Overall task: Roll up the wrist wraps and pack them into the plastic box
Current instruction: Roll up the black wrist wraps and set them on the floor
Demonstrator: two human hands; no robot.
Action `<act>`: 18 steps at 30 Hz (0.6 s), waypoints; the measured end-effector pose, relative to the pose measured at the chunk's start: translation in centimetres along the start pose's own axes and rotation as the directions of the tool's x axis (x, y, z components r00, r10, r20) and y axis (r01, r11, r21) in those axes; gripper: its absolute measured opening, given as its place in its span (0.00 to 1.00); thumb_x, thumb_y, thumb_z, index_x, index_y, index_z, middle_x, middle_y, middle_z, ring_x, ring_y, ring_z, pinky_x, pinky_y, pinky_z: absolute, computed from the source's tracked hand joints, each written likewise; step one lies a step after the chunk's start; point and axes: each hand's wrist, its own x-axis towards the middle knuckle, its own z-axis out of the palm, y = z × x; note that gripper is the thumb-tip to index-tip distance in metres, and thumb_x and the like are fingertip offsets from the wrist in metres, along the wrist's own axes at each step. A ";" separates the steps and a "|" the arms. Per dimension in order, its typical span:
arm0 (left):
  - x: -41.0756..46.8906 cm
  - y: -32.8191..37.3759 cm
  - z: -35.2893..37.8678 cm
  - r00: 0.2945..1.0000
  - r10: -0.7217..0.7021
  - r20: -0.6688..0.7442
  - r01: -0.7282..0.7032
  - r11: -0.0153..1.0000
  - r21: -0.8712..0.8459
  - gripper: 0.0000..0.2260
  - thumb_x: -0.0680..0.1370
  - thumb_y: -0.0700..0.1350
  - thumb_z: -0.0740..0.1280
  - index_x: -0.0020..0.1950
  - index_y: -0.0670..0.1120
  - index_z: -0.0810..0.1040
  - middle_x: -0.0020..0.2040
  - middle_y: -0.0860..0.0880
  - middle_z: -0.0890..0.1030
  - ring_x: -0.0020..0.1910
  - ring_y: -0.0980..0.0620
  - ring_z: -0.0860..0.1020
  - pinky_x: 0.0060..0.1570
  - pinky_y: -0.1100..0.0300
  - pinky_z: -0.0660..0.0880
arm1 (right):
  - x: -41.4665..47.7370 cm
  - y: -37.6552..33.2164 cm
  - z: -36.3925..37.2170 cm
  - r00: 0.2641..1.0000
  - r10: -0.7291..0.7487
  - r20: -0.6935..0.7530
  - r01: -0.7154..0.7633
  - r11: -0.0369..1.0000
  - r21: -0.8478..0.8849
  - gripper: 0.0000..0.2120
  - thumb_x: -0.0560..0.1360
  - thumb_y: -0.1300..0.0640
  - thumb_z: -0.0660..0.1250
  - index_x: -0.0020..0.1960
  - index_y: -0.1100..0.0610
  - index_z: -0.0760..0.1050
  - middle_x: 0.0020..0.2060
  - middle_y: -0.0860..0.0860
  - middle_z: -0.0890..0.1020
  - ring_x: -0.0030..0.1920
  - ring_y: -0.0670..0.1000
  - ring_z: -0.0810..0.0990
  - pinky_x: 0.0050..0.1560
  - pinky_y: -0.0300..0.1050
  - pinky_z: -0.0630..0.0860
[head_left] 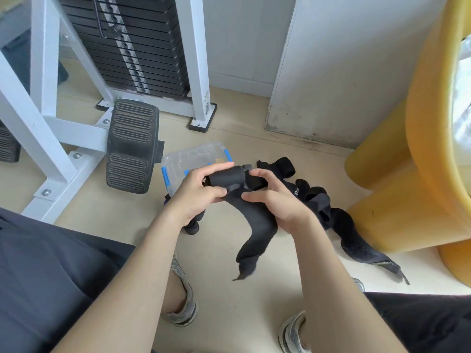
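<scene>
Progress: early, I judge; one roll (pixel 228 178) begun, nothing seen packed.
Tail (pixel 251 240): hangs loose over the floor (pixel 229 301), unrolled.
Left hand (pixel 196 194): grip curled round the roll.
Right hand (pixel 277 202): grip pinches the tail just beside the roll.
Loose wraps (pixel 318 202): heaped on the floor, right.
Box (pixel 196 155): just beyond the left hand; contents unclear.

L hand (pixel 197 200) & R hand (pixel 277 201) both gripped a black wrist wrap (pixel 228 177), partly rolled at the top, w/ its loose end hanging down toward the floor (pixel 229 301). Clear plastic box (pixel 183 160) sat on the floor just behind the hands. More black wraps (pixel 318 200) lay heaped to the right, beside a yellow stool (pixel 397 200).
</scene>
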 end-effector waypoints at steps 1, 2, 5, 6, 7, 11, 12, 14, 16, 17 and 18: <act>0.1 -0.1 0.2 1.000 -0.021 -0.009 0.021 1.000 -0.014 0.33 0.75 0.27 0.64 0.69 0.59 0.85 0.64 0.46 0.87 0.64 0.44 0.86 0.62 0.49 0.84 | 0.0 -0.1 0.0 0.999 -0.033 -0.015 0.033 0.999 0.022 0.27 0.72 0.61 0.79 0.68 0.47 0.76 0.48 0.56 0.89 0.48 0.55 0.89 0.48 0.50 0.86; 0.1 -0.2 0.3 0.999 -0.034 0.002 0.034 0.999 -0.031 0.34 0.72 0.29 0.62 0.69 0.57 0.86 0.63 0.44 0.87 0.63 0.44 0.86 0.63 0.49 0.84 | 0.0 -0.2 0.0 0.998 -0.062 -0.033 0.063 0.997 0.043 0.24 0.73 0.61 0.79 0.65 0.49 0.77 0.48 0.56 0.89 0.48 0.56 0.88 0.51 0.53 0.85; 0.1 -0.5 0.3 0.998 -0.008 0.064 0.006 0.999 0.035 0.38 0.67 0.31 0.63 0.71 0.60 0.83 0.51 0.51 0.88 0.53 0.50 0.88 0.57 0.59 0.83 | 0.0 -0.6 0.2 0.995 -0.094 -0.045 0.098 0.991 0.090 0.18 0.71 0.59 0.79 0.59 0.53 0.79 0.48 0.58 0.88 0.47 0.58 0.86 0.51 0.54 0.82; 0.1 -0.6 0.1 0.997 0.008 0.077 -0.015 0.995 0.094 0.39 0.67 0.31 0.65 0.72 0.62 0.82 0.48 0.52 0.88 0.51 0.50 0.88 0.50 0.64 0.81 | -0.1 -0.7 0.2 0.995 -0.093 -0.038 0.096 0.992 0.083 0.16 0.71 0.58 0.79 0.57 0.53 0.81 0.47 0.57 0.87 0.46 0.57 0.86 0.50 0.52 0.81; 0.2 -0.8 0.1 0.996 0.015 0.085 -0.027 0.989 0.146 0.39 0.67 0.32 0.68 0.73 0.63 0.81 0.47 0.52 0.88 0.50 0.50 0.87 0.46 0.66 0.79 | -0.2 -0.9 0.1 0.996 -0.087 -0.025 0.089 0.994 0.064 0.15 0.71 0.58 0.79 0.57 0.55 0.82 0.47 0.57 0.87 0.46 0.56 0.85 0.49 0.50 0.81; 0.1 -1.3 0.7 0.995 0.049 0.088 -0.072 0.957 0.280 0.34 0.72 0.37 0.81 0.74 0.61 0.80 0.56 0.57 0.89 0.52 0.61 0.85 0.52 0.65 0.78 | -0.3 -0.8 -0.2 0.997 -0.065 0.049 0.065 0.998 -0.012 0.09 0.77 0.59 0.77 0.56 0.60 0.86 0.48 0.57 0.88 0.48 0.54 0.87 0.51 0.49 0.83; 0.1 -1.3 1.0 0.994 0.078 0.079 -0.099 0.944 0.314 0.31 0.75 0.38 0.80 0.73 0.61 0.81 0.59 0.59 0.88 0.56 0.63 0.85 0.55 0.65 0.79 | -0.2 -0.8 -0.2 0.996 -0.070 0.053 0.072 0.997 -0.024 0.10 0.77 0.57 0.77 0.56 0.61 0.86 0.49 0.58 0.88 0.49 0.55 0.87 0.51 0.50 0.84; -0.1 -1.4 1.4 0.989 0.133 0.065 -0.147 0.903 0.403 0.26 0.78 0.38 0.78 0.72 0.62 0.82 0.64 0.59 0.85 0.64 0.61 0.82 0.64 0.60 0.78 | 0.0 -1.0 -0.3 0.995 -0.088 0.042 0.089 0.996 -0.025 0.13 0.76 0.53 0.76 0.55 0.61 0.87 0.51 0.61 0.89 0.50 0.56 0.88 0.52 0.49 0.84; -0.4 -1.4 1.8 0.989 0.126 0.075 -0.146 0.873 0.465 0.23 0.78 0.40 0.76 0.69 0.62 0.83 0.63 0.58 0.84 0.64 0.57 0.81 0.66 0.55 0.77 | 0.4 -1.3 -0.5 0.996 -0.082 0.024 0.082 0.997 0.016 0.16 0.74 0.50 0.76 0.54 0.61 0.88 0.53 0.62 0.89 0.55 0.59 0.89 0.58 0.52 0.84; -0.5 -1.3 1.9 0.993 0.097 0.073 -0.120 0.874 0.471 0.20 0.77 0.42 0.75 0.65 0.63 0.84 0.58 0.57 0.85 0.59 0.56 0.83 0.63 0.52 0.79 | 0.6 -1.4 -0.7 0.998 -0.062 0.015 0.061 0.997 0.052 0.18 0.72 0.49 0.75 0.55 0.61 0.89 0.54 0.62 0.89 0.58 0.61 0.88 0.62 0.55 0.83; -0.6 -1.2 2.0 0.996 0.061 0.067 -0.086 0.877 0.473 0.15 0.76 0.44 0.73 0.57 0.62 0.84 0.52 0.56 0.85 0.53 0.53 0.83 0.59 0.48 0.81 | 0.8 -1.4 -0.9 0.999 -0.044 0.010 0.043 0.995 0.090 0.20 0.70 0.48 0.73 0.55 0.60 0.89 0.55 0.63 0.89 0.59 0.62 0.88 0.64 0.57 0.83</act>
